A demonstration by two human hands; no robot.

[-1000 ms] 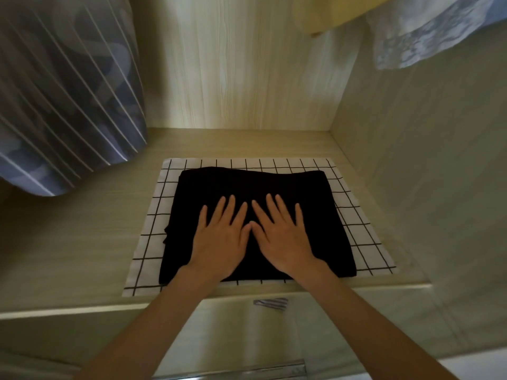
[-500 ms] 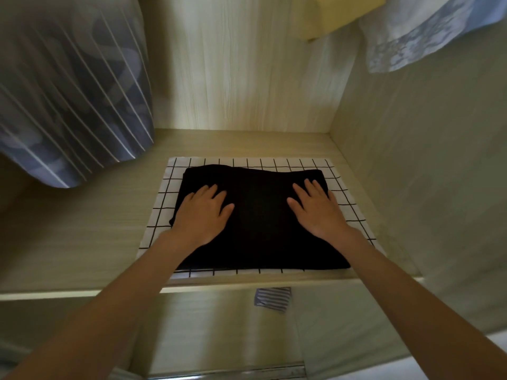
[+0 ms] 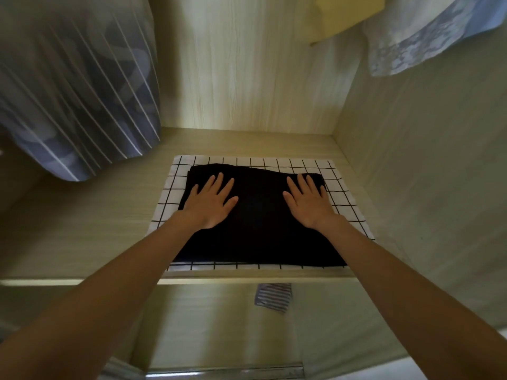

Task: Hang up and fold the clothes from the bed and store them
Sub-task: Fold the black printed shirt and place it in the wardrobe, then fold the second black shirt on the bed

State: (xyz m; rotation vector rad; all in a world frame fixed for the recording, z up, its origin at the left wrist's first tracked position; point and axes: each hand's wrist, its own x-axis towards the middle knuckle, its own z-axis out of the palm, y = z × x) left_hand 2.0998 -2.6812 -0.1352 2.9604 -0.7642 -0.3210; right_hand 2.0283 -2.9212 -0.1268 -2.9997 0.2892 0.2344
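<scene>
A folded black garment (image 3: 258, 231) lies on top of a folded white cloth with a black grid (image 3: 343, 193), both on a wooden wardrobe shelf (image 3: 82, 237). My left hand (image 3: 210, 202) rests flat on the garment's left part with the fingers spread. On its right part lies my right hand (image 3: 310, 204), also flat with straight fingers. Neither hand grips the fabric.
A blue-grey striped garment (image 3: 76, 100) hangs at the upper left, close to the shelf. At the top right hang a yellow garment (image 3: 340, 17) and a pale blue patterned one (image 3: 428, 37). A small striped cloth (image 3: 273, 297) shows below the shelf's front edge. The wardrobe's side wall (image 3: 425, 174) stands on the right.
My hands slid apart from the middle of the black garment toward its left and right sides, then a little further back. The garment lies flatter.
</scene>
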